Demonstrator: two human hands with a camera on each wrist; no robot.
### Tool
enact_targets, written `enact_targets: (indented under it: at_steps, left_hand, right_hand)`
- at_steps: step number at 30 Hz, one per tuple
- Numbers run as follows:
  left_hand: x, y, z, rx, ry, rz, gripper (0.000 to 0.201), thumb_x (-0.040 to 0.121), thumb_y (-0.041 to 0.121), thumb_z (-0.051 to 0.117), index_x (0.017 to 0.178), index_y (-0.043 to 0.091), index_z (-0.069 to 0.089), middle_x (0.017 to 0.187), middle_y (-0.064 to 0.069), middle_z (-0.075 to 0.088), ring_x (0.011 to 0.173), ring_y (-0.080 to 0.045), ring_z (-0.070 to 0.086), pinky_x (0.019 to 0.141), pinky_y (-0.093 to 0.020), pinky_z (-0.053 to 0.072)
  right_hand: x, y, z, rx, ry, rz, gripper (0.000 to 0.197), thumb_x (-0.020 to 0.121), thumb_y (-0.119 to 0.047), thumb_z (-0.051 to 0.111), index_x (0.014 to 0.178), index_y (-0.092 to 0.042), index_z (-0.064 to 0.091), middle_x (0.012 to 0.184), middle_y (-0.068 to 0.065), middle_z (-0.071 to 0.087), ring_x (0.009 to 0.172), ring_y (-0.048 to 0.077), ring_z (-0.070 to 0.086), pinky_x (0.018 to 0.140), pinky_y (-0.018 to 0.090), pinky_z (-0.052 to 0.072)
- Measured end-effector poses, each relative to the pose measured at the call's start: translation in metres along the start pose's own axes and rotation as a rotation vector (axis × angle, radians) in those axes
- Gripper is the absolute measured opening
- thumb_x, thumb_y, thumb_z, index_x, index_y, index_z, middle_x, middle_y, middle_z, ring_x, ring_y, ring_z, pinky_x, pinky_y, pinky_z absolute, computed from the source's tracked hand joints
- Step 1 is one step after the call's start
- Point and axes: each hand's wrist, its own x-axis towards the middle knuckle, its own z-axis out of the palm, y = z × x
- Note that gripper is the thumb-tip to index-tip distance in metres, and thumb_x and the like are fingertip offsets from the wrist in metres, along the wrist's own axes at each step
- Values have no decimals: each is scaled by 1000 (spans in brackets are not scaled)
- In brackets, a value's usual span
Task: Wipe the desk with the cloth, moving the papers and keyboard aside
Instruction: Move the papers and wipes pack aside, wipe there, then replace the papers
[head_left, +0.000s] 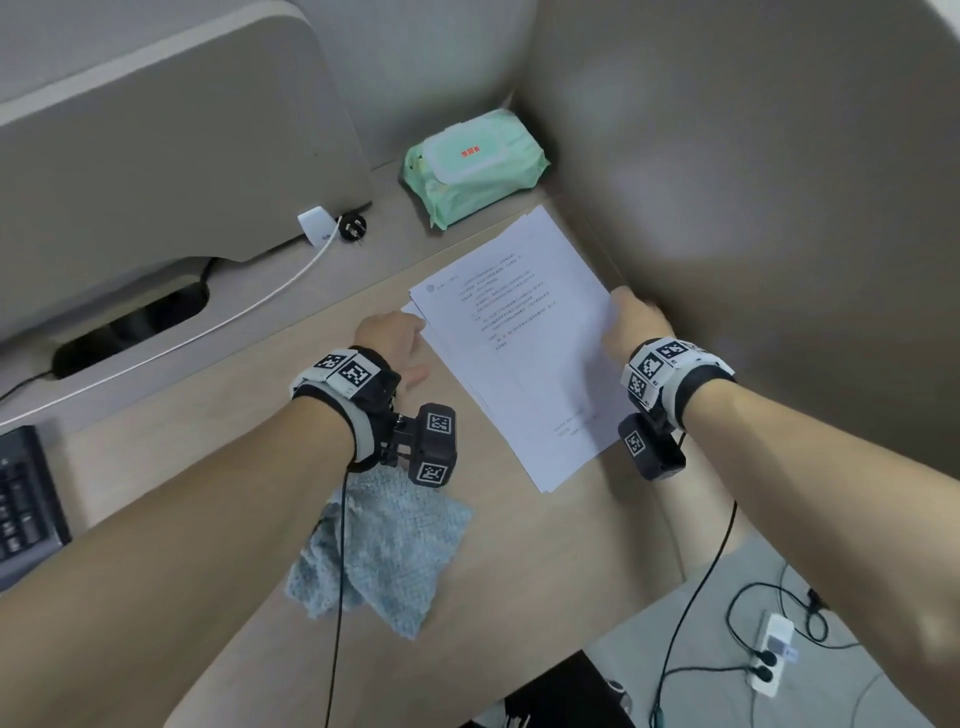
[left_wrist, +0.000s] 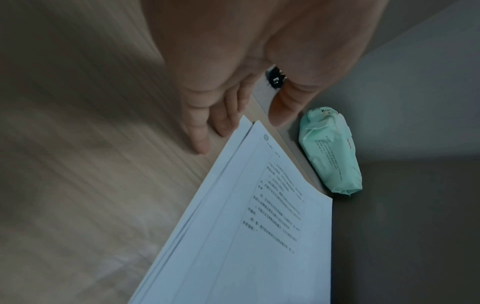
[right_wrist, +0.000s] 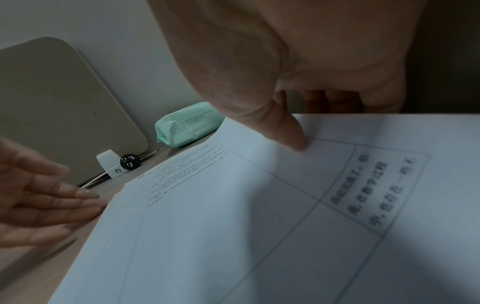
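While the right hand (head_left: 631, 325) pinches the papers (head_left: 519, 343) near the wipes pack (head_left: 472, 166), left fingers (left_wrist: 200, 131) lie released; better to slide them flat, square.

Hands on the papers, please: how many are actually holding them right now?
1. The right hand pinches the papers at their right edge, thumb on top. The left hand lies open at their left edge with straight fingers; contact is unclear.
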Motion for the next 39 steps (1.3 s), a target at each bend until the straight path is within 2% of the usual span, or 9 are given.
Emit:
enact_targets:
  at_steps: [3, 7, 10, 15, 23, 26, 29, 36, 39]
  left_hand:
    - [2, 4, 6, -64, -38, 3, 26, 88, 8, 57, 114, 8, 61, 111, -8, 64, 107, -18, 60, 86, -49, 53]
    - [3, 13, 9, -53, -102, 26, 13, 88, 8, 55, 95, 15, 63, 111, -7, 66, 106, -17, 62, 88, -47, 51]
    - [3, 16, 9, -32, -85, 49, 23, 91, 8, 50, 110, 15, 59, 113, -5, 60, 103, -19, 60, 89, -49, 52]
    - [3, 5, 11, -45, -101, -30, 14, 90, 4, 49, 99, 7, 58, 106, -8, 64, 100, -25, 66, 71, -45, 55]
    - [1, 5, 26, -25, -129, -39, 10, 93, 6, 49, 95, 13, 57, 109, -8, 62, 107, -26, 64, 71, -46, 54]
    - [0, 0, 19, 47, -115, -54, 12, 94, 5, 46, 100, 6, 56, 110, -8, 61, 113, -29, 61, 87, -50, 53]
    - [-2, -4, 18, 17, -149, -83, 9, 92, 3, 46, 90, 6, 54, 116, -12, 60, 105, -31, 64, 87, -55, 53]
    - [-9, -10, 28, -16, -227, -64, 21, 92, 4, 49, 112, 3, 55, 114, -11, 56, 105, -32, 64, 85, -52, 54]
    - [-11, -10, 11, 58, -187, -6, 13, 94, 3, 46, 88, 14, 52, 95, -6, 56, 89, -24, 63, 80, -46, 54]
  right_hand:
    - [5, -1, 1, -33, 19, -18, 32, 89, -1, 42, 120, -10, 45, 114, 22, 52, 96, 40, 54, 73, 37, 40]
    - [11, 0, -1, -16, 44, -8, 32, 88, 2, 44, 119, -6, 44, 116, 23, 56, 97, 39, 56, 73, 38, 44]
    - [11, -3, 0, -49, 72, 2, 38, 89, 1, 46, 127, -4, 43, 128, 23, 50, 113, 42, 54, 84, 41, 44]
    - [9, -7, -2, -149, 41, 33, 33, 91, -5, 47, 124, -3, 48, 132, 18, 45, 117, 38, 54, 80, 38, 42]
    - [4, -8, 0, -170, 61, 67, 39, 91, -13, 53, 127, -1, 47, 134, 18, 45, 120, 36, 53, 80, 35, 41]
    - [1, -11, 1, -154, 93, 54, 40, 90, -13, 53, 128, -2, 45, 133, 17, 46, 119, 37, 53, 77, 36, 39]
    - [1, -11, 2, -160, 89, 50, 40, 89, -13, 54, 127, -3, 44, 133, 16, 46, 120, 36, 51, 76, 37, 38]
    - [-8, -17, 5, -209, 71, 33, 52, 90, -19, 55, 138, -5, 39, 138, 14, 44, 128, 32, 42, 91, 42, 43]
    - [-21, -32, 6, -279, 96, -46, 52, 93, -26, 55, 139, -8, 38, 140, 13, 43, 130, 33, 38, 98, 46, 39]
